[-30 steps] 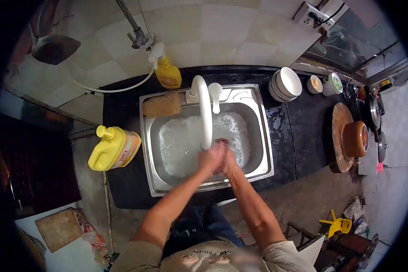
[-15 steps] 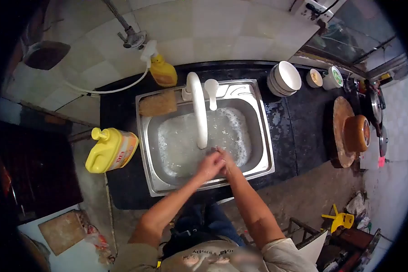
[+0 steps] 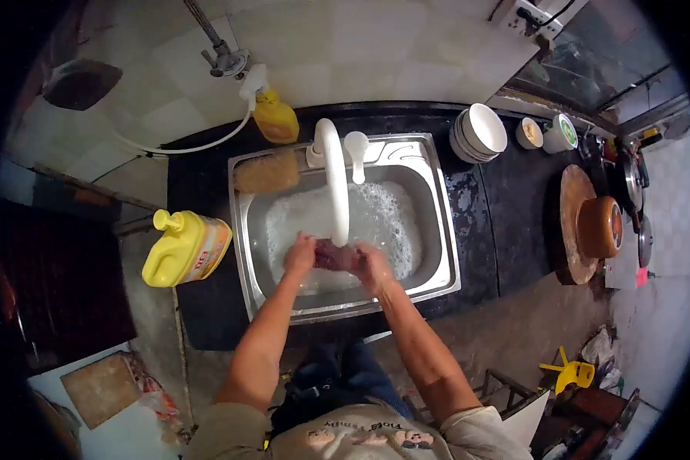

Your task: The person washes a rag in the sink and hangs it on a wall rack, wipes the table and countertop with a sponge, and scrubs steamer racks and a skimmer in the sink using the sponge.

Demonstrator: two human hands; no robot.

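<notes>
Between my two hands a dark red cloth point(image 3: 331, 255) is stretched over the soapy water in the steel sink point(image 3: 454, 253). My left hand point(image 3: 300, 254) is closed on its left end, and my right hand point(image 3: 372, 266) is closed on its right end. Just above the cloth hangs the end of the white faucet point(image 3: 334, 176). White suds float on the cloudy water around it.
A tan scrubbing pad point(image 3: 267, 173) lies on the sink's back left corner. To the left stands a yellow pump jug point(image 3: 188, 249), with a yellow spray bottle point(image 3: 274, 119) behind. Stacked white bowls point(image 3: 479, 134) and a round wooden board point(image 3: 577, 222) sit to the right.
My hands were pressed together at the sink's front edge. They have come apart and moved further into the basin, and the dark red cloth now shows between them.
</notes>
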